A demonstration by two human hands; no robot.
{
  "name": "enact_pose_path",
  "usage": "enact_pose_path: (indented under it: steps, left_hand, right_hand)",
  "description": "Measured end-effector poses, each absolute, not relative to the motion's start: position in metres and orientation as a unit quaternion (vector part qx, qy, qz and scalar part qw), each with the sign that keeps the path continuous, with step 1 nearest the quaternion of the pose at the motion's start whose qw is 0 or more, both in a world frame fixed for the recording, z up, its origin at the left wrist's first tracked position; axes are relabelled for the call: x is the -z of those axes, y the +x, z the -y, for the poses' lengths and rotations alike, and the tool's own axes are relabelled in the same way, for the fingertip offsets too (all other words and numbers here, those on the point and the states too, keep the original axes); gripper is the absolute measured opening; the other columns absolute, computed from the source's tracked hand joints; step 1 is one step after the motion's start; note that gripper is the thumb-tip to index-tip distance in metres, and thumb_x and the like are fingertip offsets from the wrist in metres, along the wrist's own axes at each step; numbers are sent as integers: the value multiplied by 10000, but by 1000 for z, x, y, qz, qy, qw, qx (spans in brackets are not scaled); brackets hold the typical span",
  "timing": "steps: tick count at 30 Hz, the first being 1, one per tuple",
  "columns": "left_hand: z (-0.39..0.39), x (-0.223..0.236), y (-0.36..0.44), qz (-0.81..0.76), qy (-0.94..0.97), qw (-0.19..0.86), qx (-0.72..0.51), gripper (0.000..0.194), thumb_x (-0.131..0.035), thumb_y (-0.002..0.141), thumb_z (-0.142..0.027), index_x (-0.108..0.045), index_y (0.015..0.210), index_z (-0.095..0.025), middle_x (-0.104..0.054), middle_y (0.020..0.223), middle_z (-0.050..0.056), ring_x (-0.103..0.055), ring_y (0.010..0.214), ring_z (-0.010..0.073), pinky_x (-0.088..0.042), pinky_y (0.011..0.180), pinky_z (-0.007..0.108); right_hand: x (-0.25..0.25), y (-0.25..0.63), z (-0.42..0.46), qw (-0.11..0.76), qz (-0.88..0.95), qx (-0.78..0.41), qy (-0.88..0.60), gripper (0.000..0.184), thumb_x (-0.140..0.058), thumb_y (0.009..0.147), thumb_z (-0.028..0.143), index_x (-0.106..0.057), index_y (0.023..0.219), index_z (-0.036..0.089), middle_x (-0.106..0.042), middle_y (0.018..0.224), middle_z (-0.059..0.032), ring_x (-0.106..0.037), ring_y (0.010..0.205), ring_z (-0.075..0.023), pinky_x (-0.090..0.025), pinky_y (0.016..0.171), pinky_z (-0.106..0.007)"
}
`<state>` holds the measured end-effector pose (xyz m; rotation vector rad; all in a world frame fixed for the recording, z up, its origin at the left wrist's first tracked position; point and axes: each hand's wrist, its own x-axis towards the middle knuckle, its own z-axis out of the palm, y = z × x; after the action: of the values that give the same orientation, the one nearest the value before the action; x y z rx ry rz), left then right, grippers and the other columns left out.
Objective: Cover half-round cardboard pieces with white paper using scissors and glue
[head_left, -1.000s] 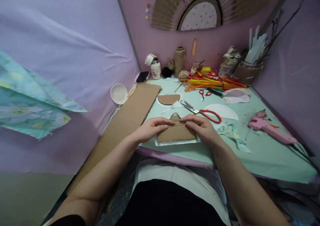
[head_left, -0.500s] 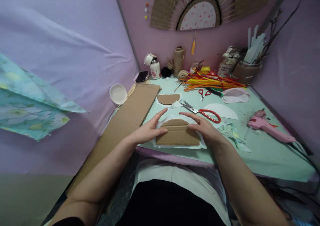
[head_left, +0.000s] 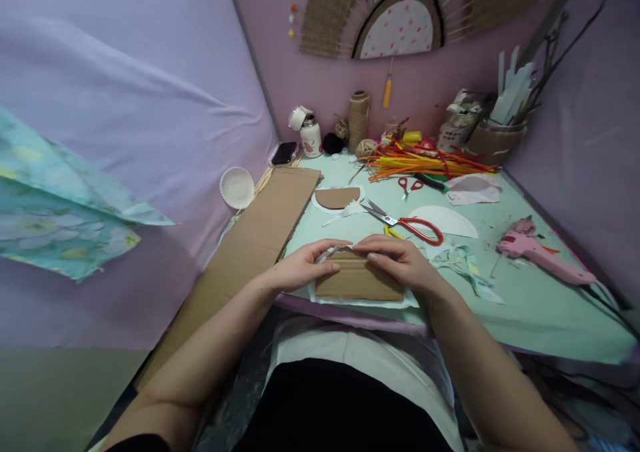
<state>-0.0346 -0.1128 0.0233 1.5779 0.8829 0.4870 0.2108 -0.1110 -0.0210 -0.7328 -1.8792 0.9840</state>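
A brown cardboard half-round piece (head_left: pixel 357 282) lies on a slightly larger white sheet (head_left: pixel 361 301) at the near edge of the green table (head_left: pixel 525 305). My left hand (head_left: pixel 300 269) rests on its left side, fingers curled over the top edge. From the other side my right hand (head_left: pixel 400 262) presses down on the top right of the cardboard, fingertips close to those of the left hand. Both hands pinch the white sheet's rim over the cardboard's curved edge.
Large red-handled scissors (head_left: pixel 407 224) lie just beyond my hands, with small scissors (head_left: pixel 407 185), another cardboard half-round (head_left: pixel 337 197) and a white half-round (head_left: pixel 445 221). A pink glue gun (head_left: pixel 543 257) sits right. A long cardboard strip (head_left: pixel 260 232) lies left. Coloured sticks (head_left: pixel 425 163) and twine spools line the back.
Half a second ago my fingers were spread and lifted above the cardboard; now both hands have come down and closed over its top edge. The piece sits slightly nearer me.
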Motion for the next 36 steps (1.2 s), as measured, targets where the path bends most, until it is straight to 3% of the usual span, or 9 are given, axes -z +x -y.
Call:
enact_pose_path:
  steps: [9, 12, 16, 19, 22, 25, 30, 33, 36]
  left_hand:
    - [116, -20, -32, -391, 663, 597, -225, 457, -711, 801, -345, -651, 1245, -258, -617, 1357, 73, -527, 1280, 270, -355, 1096, 417]
    - [114, -17, -33, -398, 631, 616, -255, 455, -734, 775, -337, -665, 1217, -254, -647, 1307, 73, -555, 1238, 263, -380, 1068, 399]
    - [107, -15, -37, -439, 564, 617, -330, 509, -772, 725, -339, -657, 1206, -219, -678, 1236, 80, -594, 1147, 256, -431, 981, 359]
    - [103, -17, -39, -456, 536, 608, -366, 550, -791, 694, -333, -643, 1209, -210, -695, 1185, 69, -609, 1086, 238, -447, 920, 324]
    - [104, -18, -42, -463, 514, 634, -345, 568, -809, 673, -340, -644, 1199, -202, -708, 1139, 72, -631, 1010, 224, -464, 838, 301]
    - [105, -17, -49, -429, 480, 710, -285, 632, -842, 628, -419, -660, 1181, -174, -716, 1127, 107, -655, 965, 239, -472, 799, 307]
    - [100, -7, -53, -289, 379, 842, -252, 807, -725, 610, -726, -663, 1209, -189, -686, 1235, 141, -610, 1161, 345, -440, 976, 461]
    - [97, -2, -42, -216, 314, 879, -285, 718, -625, 726, -705, -628, 1266, -232, -635, 1331, 132, -535, 1275, 388, -373, 1034, 594]
    - [98, 4, -21, -219, 323, 863, -320, 391, -717, 733, -423, -717, 1048, -191, -634, 1334, 137, -460, 1362, 363, -312, 1107, 552]
  right_hand:
    - [24, 212, 110, 427, 759, -394, -295, 265, -569, 939, 369, -784, 1014, 233, -764, 1006, -76, -695, 946, -215, -534, 851, -342]
    - [24, 214, 111, 416, 732, -418, -341, 316, -615, 901, 404, -738, 1147, 248, -727, 1173, -67, -662, 1075, -243, -498, 941, -366]
    - [28, 215, 109, 446, 620, -504, -404, 583, -731, 794, 418, -593, 1340, 266, -624, 1370, -48, -582, 1226, -274, -466, 999, -379]
    - [31, 214, 106, 455, 524, -597, -403, 502, -758, 752, 423, -660, 1201, 223, -738, 1127, -53, -679, 1001, -255, -532, 834, -346]
    - [31, 213, 105, 466, 469, -624, -417, 369, -795, 706, 435, -710, 976, 198, -753, 880, -28, -683, 776, -206, -525, 665, -289]
    - [30, 212, 108, 459, 466, -639, -404, 343, -825, 675, 423, -719, 908, 195, -736, 804, -10, -666, 715, -173, -503, 620, -255]
    - [30, 205, 110, 472, 431, -678, -362, 339, -858, 645, 384, -735, 900, 196, -744, 795, -10, -673, 708, -161, -525, 625, -244]
    - [29, 202, 106, 540, 360, -678, -345, 369, -874, 615, 386, -731, 916, 229, -753, 852, 1, -679, 727, -154, -551, 610, -234]
    - [26, 203, 102, 586, 313, -662, -346, 386, -895, 576, 369, -723, 901, 250, -752, 882, 20, -672, 739, -129, -555, 586, -194]
